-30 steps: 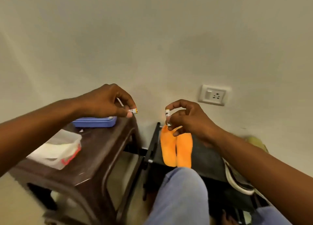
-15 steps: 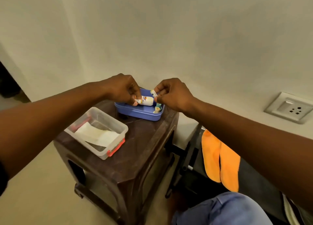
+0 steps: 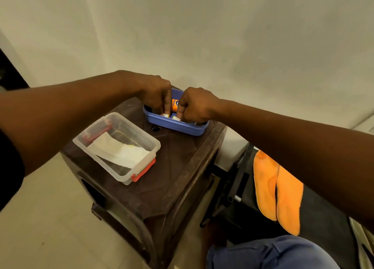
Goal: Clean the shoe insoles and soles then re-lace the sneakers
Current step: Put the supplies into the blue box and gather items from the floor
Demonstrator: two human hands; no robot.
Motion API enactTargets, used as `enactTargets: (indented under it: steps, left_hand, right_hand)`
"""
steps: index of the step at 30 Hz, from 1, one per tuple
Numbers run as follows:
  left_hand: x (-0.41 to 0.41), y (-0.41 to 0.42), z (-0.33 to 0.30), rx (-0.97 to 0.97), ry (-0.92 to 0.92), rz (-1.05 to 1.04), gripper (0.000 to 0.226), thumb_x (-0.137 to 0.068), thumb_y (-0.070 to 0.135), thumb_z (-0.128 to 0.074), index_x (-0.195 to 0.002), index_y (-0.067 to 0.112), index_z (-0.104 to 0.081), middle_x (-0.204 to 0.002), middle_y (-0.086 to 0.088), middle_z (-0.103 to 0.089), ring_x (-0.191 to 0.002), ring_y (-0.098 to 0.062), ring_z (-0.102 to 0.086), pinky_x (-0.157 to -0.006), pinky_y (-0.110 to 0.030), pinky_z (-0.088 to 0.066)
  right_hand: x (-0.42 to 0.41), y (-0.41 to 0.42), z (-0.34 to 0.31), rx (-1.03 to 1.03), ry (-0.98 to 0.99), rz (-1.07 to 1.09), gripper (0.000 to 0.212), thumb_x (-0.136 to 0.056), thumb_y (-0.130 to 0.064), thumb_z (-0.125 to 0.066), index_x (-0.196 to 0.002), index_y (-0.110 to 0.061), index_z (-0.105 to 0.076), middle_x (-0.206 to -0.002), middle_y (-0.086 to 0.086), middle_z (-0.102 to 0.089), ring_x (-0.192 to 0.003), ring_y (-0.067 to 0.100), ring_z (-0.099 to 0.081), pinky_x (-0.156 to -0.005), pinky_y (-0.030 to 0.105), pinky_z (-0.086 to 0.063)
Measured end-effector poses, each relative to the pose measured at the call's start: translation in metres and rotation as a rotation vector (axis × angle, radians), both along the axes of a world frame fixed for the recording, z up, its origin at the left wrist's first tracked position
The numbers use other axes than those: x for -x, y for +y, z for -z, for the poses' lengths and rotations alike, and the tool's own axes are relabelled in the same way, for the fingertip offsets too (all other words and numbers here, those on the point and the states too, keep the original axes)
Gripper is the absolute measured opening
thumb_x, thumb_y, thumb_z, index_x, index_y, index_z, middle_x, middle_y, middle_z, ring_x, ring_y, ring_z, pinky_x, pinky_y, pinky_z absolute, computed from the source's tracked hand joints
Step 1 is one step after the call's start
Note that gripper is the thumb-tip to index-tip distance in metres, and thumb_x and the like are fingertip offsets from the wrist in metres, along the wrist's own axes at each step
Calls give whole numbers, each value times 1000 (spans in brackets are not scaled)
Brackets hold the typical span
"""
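Both hands reach into a shallow blue tray point(image 3: 176, 127) at the back of a brown stool point(image 3: 172, 167). My left hand point(image 3: 155, 94) points its fingers down and pinches a small white bottle end point(image 3: 165, 115) low in the tray. My right hand point(image 3: 195, 106) is curled, pinching a small white cap point(image 3: 176, 118) by its thumb. An orange-labelled bottle point(image 3: 174, 105) stands between the hands. Two orange insoles point(image 3: 277, 190) lie side by side on a black surface at the right. A pale sneaker edge point(image 3: 362, 242) shows at the lower right.
A clear plastic box point(image 3: 121, 175) with red clips holds a white cloth point(image 3: 119, 153) on the stool's front left. A blue-trousered knee point(image 3: 273, 252) fills the bottom. A black metal frame point(image 3: 232, 187) stands between stool and insoles. The wall is close behind.
The view swung left and down from the insoles to the stool. Both hands, holding the small bottle and its cap, came together and lowered into the blue tray.
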State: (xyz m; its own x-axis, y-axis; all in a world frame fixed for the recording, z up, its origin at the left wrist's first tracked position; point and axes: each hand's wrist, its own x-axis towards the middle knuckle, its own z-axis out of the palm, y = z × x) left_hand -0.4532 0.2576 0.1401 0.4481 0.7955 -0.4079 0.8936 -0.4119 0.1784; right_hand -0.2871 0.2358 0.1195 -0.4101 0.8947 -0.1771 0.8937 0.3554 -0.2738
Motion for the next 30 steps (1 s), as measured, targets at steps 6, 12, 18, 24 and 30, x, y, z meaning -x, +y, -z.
enactTargets:
  steps: [6, 12, 18, 24, 30]
  left_hand:
    - [-16, 9, 5, 52, 143, 23, 22, -87, 4, -73, -107, 12, -78, -113, -8, -72, -106, -25, -64, -96, -32, -52]
    - [-34, 9, 4, 152, 212, -31, 31, -86, -8, -70, -114, 6, -67, -114, -15, -68, -103, -32, -67, -74, -33, -59]
    - [-30, 11, 6, 110, 141, -38, 21, -84, -2, -74, -89, 17, -68, -109, -17, -72, -102, -34, -70, -95, -46, -57]
    - [-27, 8, 6, 49, 64, -3, 20, -84, -2, -73, -93, 16, -72, -97, -9, -72, -94, -27, -69, -92, -40, -57]
    - [-27, 6, 4, 54, 8, 0, 21, -83, -5, -70, -93, 13, -72, -92, -9, -71, -85, -23, -68, -80, -33, -56]
  right_hand:
    - [2, 7, -11, 108, -59, -44, 22, -83, -17, -76, -105, -12, -79, -101, 8, -77, -91, 24, -71, -87, 37, -61]
    - [7, 12, -11, 182, -112, -75, 25, -81, -10, -76, -106, -9, -77, -102, 12, -76, -88, 28, -72, -86, 45, -61]
    - [6, 11, -11, 216, -88, -69, 22, -84, -7, -75, -107, -7, -74, -95, 8, -70, -77, 21, -63, -80, 36, -59]
    - [2, 14, -8, 212, -114, -59, 27, -83, -7, -73, -109, -9, -76, -108, 14, -75, -100, 32, -70, -88, 45, -61]
    - [2, 14, -11, 202, -146, -78, 18, -82, -4, -72, -98, -10, -76, -99, 10, -72, -93, 27, -67, -88, 42, -60]
